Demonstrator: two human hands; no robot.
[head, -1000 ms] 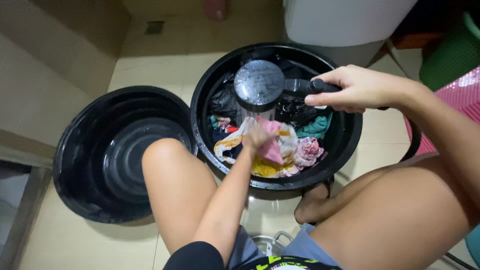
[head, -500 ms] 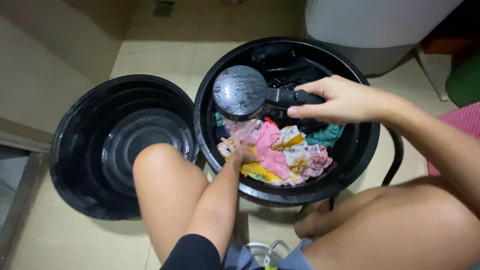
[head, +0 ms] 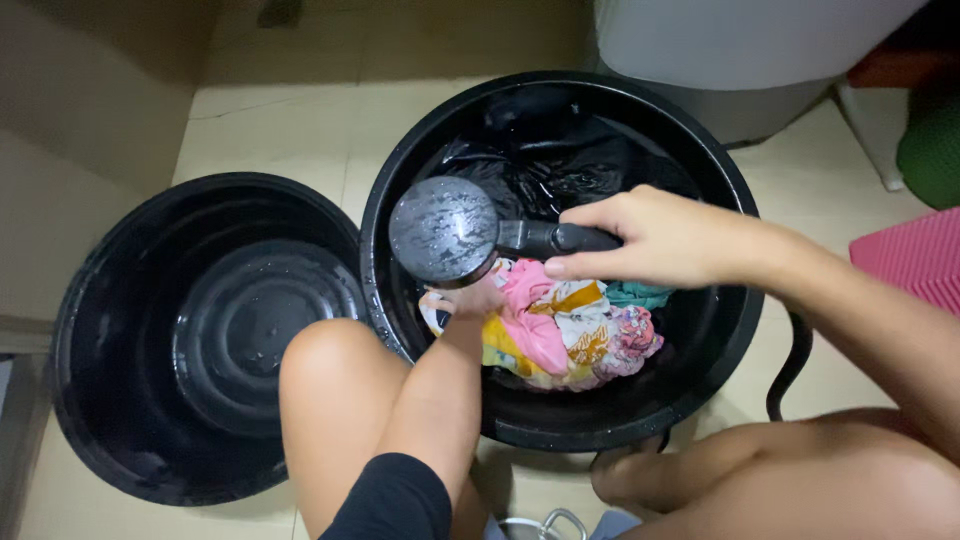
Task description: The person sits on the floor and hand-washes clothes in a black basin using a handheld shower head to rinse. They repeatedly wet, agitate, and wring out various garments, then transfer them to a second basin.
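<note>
Both hands are occupied: the right hand (head: 655, 240) is closed around the handle of the shower head (head: 443, 229), and the left hand (head: 470, 300) is pressed onto the clothes (head: 560, 325) in the right tub (head: 560, 430). Since a second ago, the shower head has been lowered toward the tub's near left side, and the left hand has been shifted beneath it. A second tub (head: 200, 340) is set just beside on the tiled floor (head: 290, 130), with a white appliance (head: 740, 50) and a pink mat (head: 915, 270) beyond.

Warm, dim overhead light glints off my wet shower head (head: 443, 229) and the black tub's rim (head: 560, 432), my knees shadow the near floor, and the far corners look soft and bent.
</note>
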